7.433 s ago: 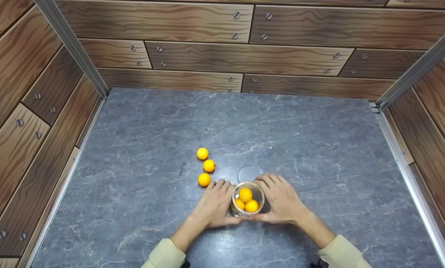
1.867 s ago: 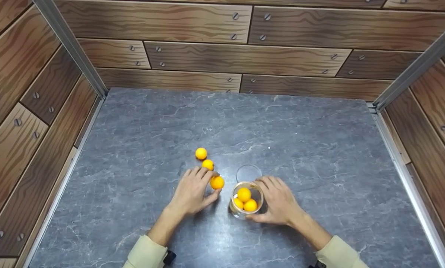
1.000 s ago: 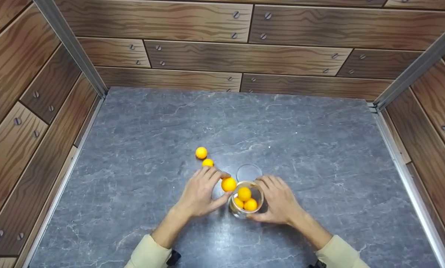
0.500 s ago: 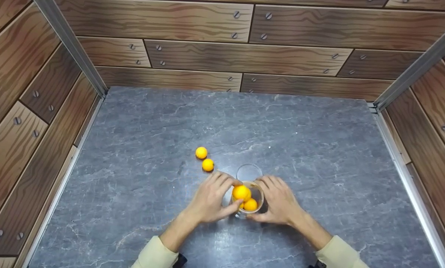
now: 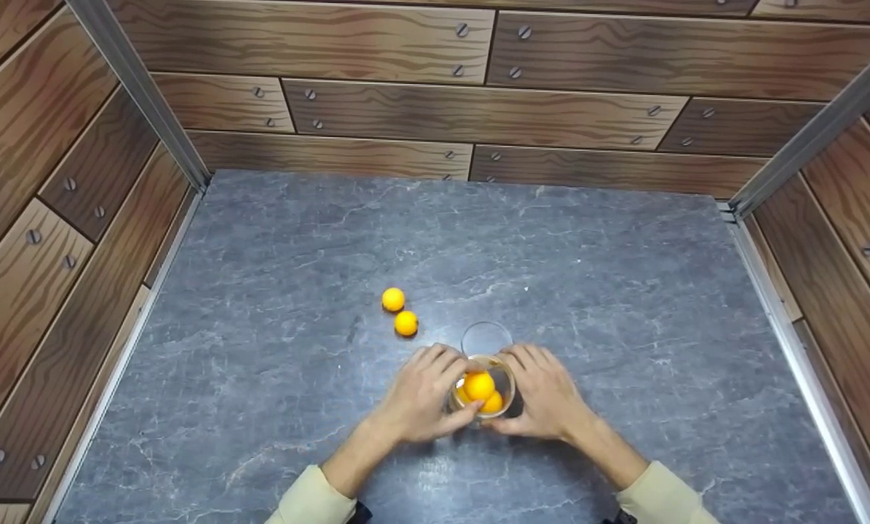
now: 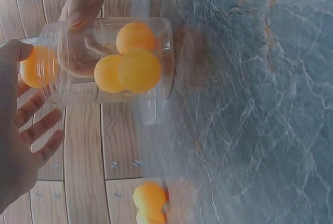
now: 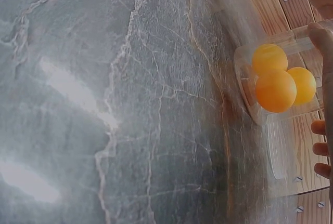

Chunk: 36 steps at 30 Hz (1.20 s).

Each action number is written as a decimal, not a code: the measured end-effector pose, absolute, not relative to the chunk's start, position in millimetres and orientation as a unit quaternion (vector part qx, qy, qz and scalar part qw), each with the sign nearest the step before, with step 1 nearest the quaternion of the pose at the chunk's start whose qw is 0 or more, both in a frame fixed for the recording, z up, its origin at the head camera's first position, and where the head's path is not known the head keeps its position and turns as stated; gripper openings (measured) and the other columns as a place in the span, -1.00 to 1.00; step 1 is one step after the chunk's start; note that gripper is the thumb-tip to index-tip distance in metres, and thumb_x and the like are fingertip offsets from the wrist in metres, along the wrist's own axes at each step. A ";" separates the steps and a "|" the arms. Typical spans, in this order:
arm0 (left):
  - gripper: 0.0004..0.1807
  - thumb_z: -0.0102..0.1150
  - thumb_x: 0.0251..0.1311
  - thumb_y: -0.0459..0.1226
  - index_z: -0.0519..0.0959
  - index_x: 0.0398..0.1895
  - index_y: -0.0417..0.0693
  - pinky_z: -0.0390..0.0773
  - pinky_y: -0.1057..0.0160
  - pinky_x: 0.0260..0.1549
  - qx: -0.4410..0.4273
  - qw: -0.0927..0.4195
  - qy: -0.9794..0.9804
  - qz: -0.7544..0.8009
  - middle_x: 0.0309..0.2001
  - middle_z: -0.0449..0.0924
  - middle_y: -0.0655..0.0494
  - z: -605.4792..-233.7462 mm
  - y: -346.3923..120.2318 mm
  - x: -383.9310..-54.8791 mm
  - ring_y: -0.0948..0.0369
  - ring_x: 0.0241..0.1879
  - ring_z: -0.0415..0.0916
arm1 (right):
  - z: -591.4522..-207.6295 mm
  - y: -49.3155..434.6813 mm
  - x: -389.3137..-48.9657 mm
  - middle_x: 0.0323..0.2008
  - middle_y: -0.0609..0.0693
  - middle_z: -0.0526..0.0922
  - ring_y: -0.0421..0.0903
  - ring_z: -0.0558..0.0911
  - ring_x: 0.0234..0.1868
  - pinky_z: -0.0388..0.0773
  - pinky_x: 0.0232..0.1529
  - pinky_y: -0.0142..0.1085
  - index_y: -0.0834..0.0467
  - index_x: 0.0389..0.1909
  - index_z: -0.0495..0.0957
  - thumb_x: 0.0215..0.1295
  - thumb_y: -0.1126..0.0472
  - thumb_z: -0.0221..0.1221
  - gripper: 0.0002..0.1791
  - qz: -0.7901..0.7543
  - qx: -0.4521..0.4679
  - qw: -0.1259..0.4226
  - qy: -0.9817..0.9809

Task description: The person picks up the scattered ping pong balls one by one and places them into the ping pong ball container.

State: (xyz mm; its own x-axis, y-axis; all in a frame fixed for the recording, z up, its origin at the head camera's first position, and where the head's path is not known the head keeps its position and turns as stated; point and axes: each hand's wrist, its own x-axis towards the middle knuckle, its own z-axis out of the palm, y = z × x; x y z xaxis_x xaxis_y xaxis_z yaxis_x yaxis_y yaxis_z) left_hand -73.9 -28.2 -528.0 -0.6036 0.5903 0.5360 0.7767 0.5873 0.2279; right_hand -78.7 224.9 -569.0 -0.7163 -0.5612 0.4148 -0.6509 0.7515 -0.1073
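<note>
A clear plastic jar [image 6: 112, 96] stands upright on the tabletop with three orange ping-pong balls [image 7: 276, 90] at its bottom. My left hand [image 5: 421, 393] pinches another orange ping-pong ball [image 6: 39, 67] between thumb and fingers, right at the jar's mouth. That ball sits partly inside the rim in the left wrist view. The right hand [image 5: 547, 393] grips the jar from its right side, thumb in front and fingers behind. Left of the jar, two loose ping-pong balls [image 5: 406, 323] lie on the table close together.
Just behind the jar, a clear round lid [image 5: 487, 336] lies on the grey marbled tabletop [image 5: 296, 255]. Wood-patterned walls [image 5: 376, 109] with metal corner posts enclose the back and both sides.
The left hand has taken the nearest loose ball from the row and carried it rightward to the jar's mouth, lowering it slightly. The right hand has stayed on the jar.
</note>
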 end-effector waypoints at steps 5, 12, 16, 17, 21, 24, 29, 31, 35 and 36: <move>-0.54 0.36 0.20 0.08 0.62 0.03 0.04 0.60 0.22 0.05 -0.395 0.206 -0.867 -0.222 -0.08 0.67 0.16 -530.1 -26.9 -74.1 0.19 -0.01 0.57 | -571.5 224.8 -79.6 -0.04 -0.02 0.66 -0.01 0.64 0.00 0.63 0.06 -0.10 0.06 0.09 0.59 -0.20 -0.63 0.35 0.00 0.132 0.334 0.202 -0.911; -0.56 0.31 0.27 0.11 0.61 0.03 0.04 0.59 0.21 0.05 -0.392 0.194 -0.872 -0.222 -0.08 0.67 0.16 -533.2 -26.4 -75.7 0.19 0.01 0.57 | -571.9 225.1 -80.1 -0.03 -0.02 0.65 -0.02 0.64 0.00 0.63 0.08 -0.11 0.06 0.11 0.58 -0.22 -0.63 0.36 0.02 0.130 0.335 0.193 -0.913; -0.56 0.30 0.28 0.12 0.60 0.02 0.04 0.59 0.21 0.04 -0.394 0.200 -0.869 -0.223 -0.09 0.67 0.16 -534.0 -26.5 -75.8 0.19 0.00 0.56 | -571.1 224.8 -79.7 -0.02 -0.03 0.65 -0.03 0.64 -0.01 0.64 0.09 -0.11 0.05 0.12 0.58 -0.21 -0.64 0.36 0.02 0.130 0.330 0.190 -0.915; -0.56 0.30 0.29 0.12 0.60 0.02 0.05 0.58 0.21 0.04 -0.394 0.202 -0.868 -0.223 -0.09 0.66 0.17 -534.0 -26.5 -75.7 0.20 -0.01 0.56 | -570.9 224.7 -79.6 -0.02 -0.03 0.65 -0.03 0.64 -0.02 0.64 0.09 -0.11 0.04 0.12 0.58 -0.21 -0.64 0.35 0.02 0.130 0.329 0.188 -0.916; -0.56 0.30 0.30 0.12 0.61 0.05 0.04 0.59 0.22 0.04 -0.398 0.201 -0.867 -0.223 -0.08 0.67 0.16 -534.1 -26.5 -75.7 0.20 -0.01 0.56 | -570.4 224.7 -79.4 -0.02 -0.04 0.65 -0.04 0.64 -0.02 0.65 0.09 -0.11 0.04 0.13 0.58 -0.18 -0.65 0.34 0.01 0.131 0.330 0.185 -0.916; -0.56 0.29 0.31 0.12 0.61 0.06 0.05 0.59 0.22 0.04 -0.399 0.197 -0.867 -0.224 -0.07 0.67 0.16 -533.6 -26.7 -75.4 0.21 0.00 0.56 | -570.4 224.8 -79.6 -0.02 -0.03 0.65 -0.04 0.64 -0.01 0.64 0.09 -0.11 0.03 0.14 0.58 -0.15 -0.65 0.32 0.01 0.133 0.331 0.183 -0.916; -0.58 0.30 0.30 0.11 0.62 0.03 0.06 0.59 0.22 0.05 -0.401 0.198 -0.865 -0.228 -0.06 0.66 0.16 -532.8 -26.9 -75.6 0.20 0.00 0.56 | -570.6 224.7 -79.4 -0.02 -0.03 0.65 -0.04 0.64 -0.01 0.64 0.09 -0.10 0.04 0.13 0.58 -0.14 -0.66 0.32 0.00 0.133 0.330 0.185 -0.916; -0.60 0.33 0.27 0.09 0.62 -0.01 0.06 0.60 0.22 0.04 -0.402 0.205 -0.862 -0.231 -0.07 0.67 0.16 -532.5 -27.3 -75.8 0.20 0.00 0.57 | -570.8 224.8 -79.3 -0.02 -0.03 0.65 -0.04 0.64 0.00 0.64 0.09 -0.11 0.04 0.13 0.58 -0.15 -0.66 0.32 0.02 0.133 0.330 0.186 -0.916; -0.63 0.39 0.23 0.05 0.62 -0.05 0.05 0.60 0.24 0.03 -0.404 0.215 -0.855 -0.244 -0.08 0.67 0.17 -529.7 -28.8 -76.5 0.21 -0.01 0.58 | -571.4 224.7 -79.4 -0.02 -0.04 0.66 -0.04 0.64 0.00 0.64 0.08 -0.13 0.04 0.14 0.58 -0.15 -0.68 0.31 0.02 0.132 0.329 0.183 -0.917; -0.62 0.40 0.22 0.04 0.62 -0.04 0.05 0.61 0.25 0.03 -0.405 0.217 -0.853 -0.247 -0.07 0.67 0.17 -528.8 -29.4 -76.9 0.21 -0.01 0.58 | -571.2 224.7 -79.4 -0.02 -0.04 0.66 -0.05 0.64 0.00 0.64 0.08 -0.13 0.04 0.15 0.58 -0.15 -0.68 0.31 0.03 0.132 0.329 0.181 -0.917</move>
